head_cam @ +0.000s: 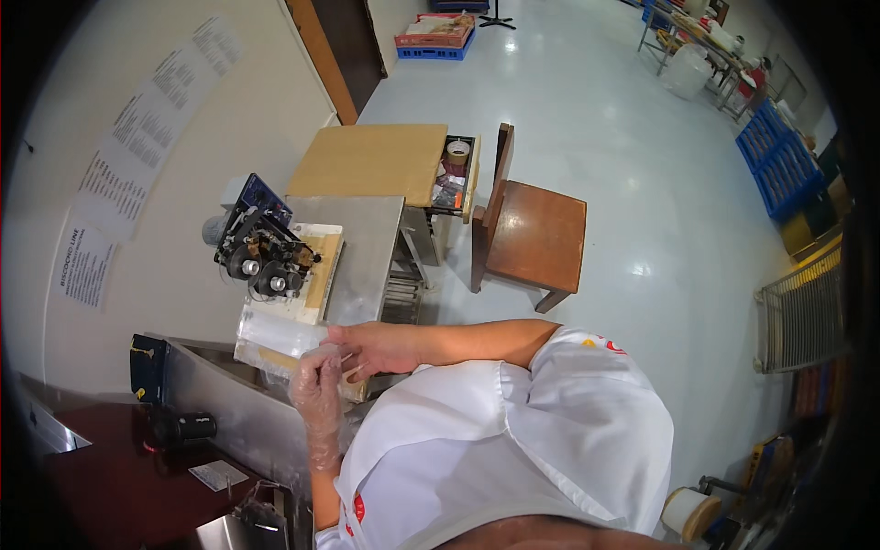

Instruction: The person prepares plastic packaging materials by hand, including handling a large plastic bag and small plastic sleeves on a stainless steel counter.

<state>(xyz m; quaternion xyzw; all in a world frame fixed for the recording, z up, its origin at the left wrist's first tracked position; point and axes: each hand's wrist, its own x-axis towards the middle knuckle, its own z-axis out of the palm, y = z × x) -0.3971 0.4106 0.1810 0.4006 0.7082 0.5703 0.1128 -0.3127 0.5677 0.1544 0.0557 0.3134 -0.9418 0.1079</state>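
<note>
My left hand (pixel 318 388) wears a clear plastic glove that reaches past the wrist. Its fingers are curled; whether anything is in them is hidden. My right hand (pixel 379 347) looks bare and meets the left one, thumb and fingers close to the gloved fingertips. Just beyond both lies a stack of clear plastic film or bags (pixel 278 335) on a pale board. Behind that stands a benchtop coding machine (pixel 265 251) with two ribbon reels and a blue control panel, on a white base with brown tape.
A steel table (pixel 361 251) carries the machine. Past it stands a desk (pixel 371 161) with an open drawer (pixel 455 175) holding tape rolls. A wooden chair (pixel 536 234) is to the right. At left are a slanted steel chute (pixel 240 392) and a dark red surface (pixel 103 474).
</note>
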